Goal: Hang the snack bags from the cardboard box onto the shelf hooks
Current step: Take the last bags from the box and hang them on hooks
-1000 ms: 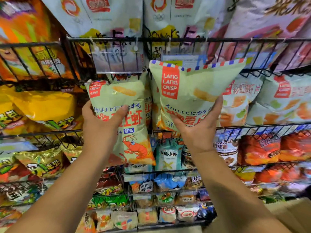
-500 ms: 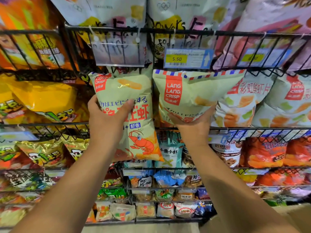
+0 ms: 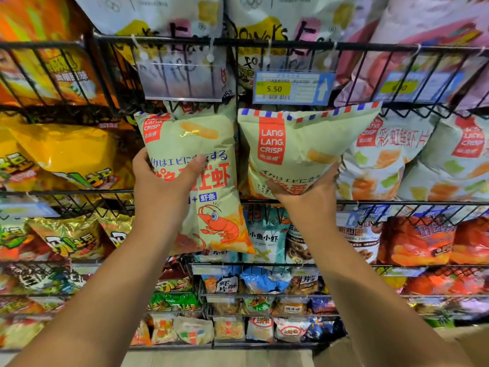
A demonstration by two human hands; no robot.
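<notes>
I hold two pale green Lang Lang Crisp shrimp snack bags up against a black wire shelf. My left hand (image 3: pixel 164 181) grips the left bag (image 3: pixel 206 181) at its middle; this bag hangs upright with the shrimp picture at the bottom. My right hand (image 3: pixel 304 189) cups the right bag (image 3: pixel 304 139) from below, tilted, its striped top edge just under the price tag (image 3: pixel 292 88). The cardboard box (image 3: pixel 397 345) shows only as a brown corner at the bottom right. No hooks are visible to me.
Wire shelf rails (image 3: pixel 291 45) cross above and below the bags. More green bags (image 3: pixel 391 154) sit to the right, yellow bags (image 3: pixel 66 154) to the left, large pale bags (image 3: pixel 164 17) above. Lower shelves hold several small packets (image 3: pixel 264 329).
Both bags have sunk a little relative to the upper rail, so the 5.50 price tag is uncovered above the right bag. My grips are unchanged.
</notes>
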